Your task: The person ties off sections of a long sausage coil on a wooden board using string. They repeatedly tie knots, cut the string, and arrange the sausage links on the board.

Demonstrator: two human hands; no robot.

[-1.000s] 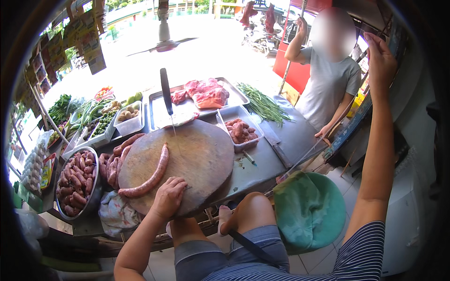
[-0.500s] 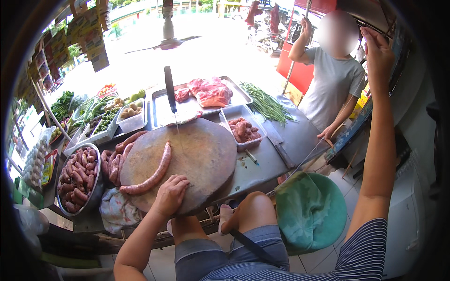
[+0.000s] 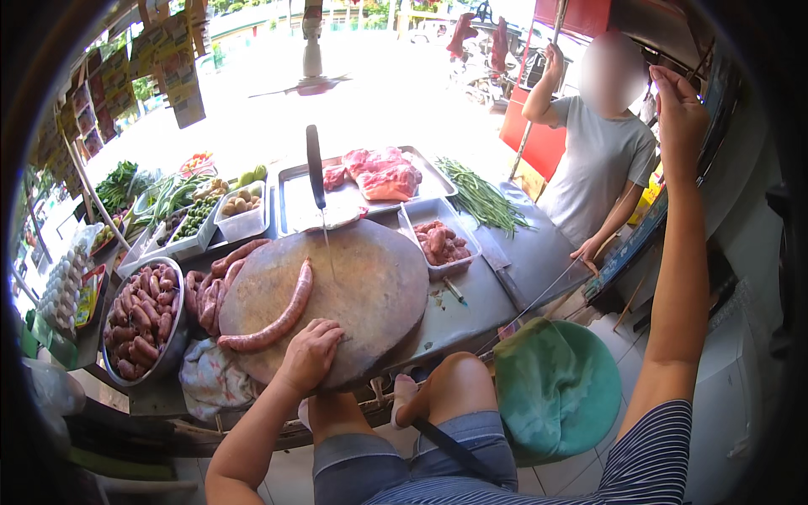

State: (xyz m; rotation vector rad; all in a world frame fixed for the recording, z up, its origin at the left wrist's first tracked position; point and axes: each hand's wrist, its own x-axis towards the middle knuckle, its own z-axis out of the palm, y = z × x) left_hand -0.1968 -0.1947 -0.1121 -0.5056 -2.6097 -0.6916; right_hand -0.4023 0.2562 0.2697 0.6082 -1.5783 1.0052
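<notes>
As you start at the far left, stacked eggs (image 3: 61,282) sit by a round metal bowl (image 3: 174,353) full of short raw sausages (image 3: 143,307). A cloth (image 3: 210,380) lies just beside the bowl, and a heap of fat sausages (image 3: 206,299) rests next to the round wooden chopping board (image 3: 379,278). On the board's left part lies one long, bent raw sausage (image 3: 291,310). The left hand (image 3: 313,347) rests palm down on the near edge, close to the sausage; whether it grips the wood, I cannot tell.

The step looks like handling this sausage, with one hand steady and one away. Taking it up calls for the raised hand to come down, I think. In the way stands a knife (image 3: 315,164), handle up and blade down at the board.

Behind is a tray (image 3: 295,215) with a big piece of meat (image 3: 387,174). To its right are a plastic tub (image 3: 450,271) of meat bits, a cleaver (image 3: 495,259) and green string beans (image 3: 484,198). Another person (image 3: 589,164) stands past the counter. The right hand (image 3: 678,109) is up high, fingertips pinched together; anything thin between them is too small to see.
</notes>
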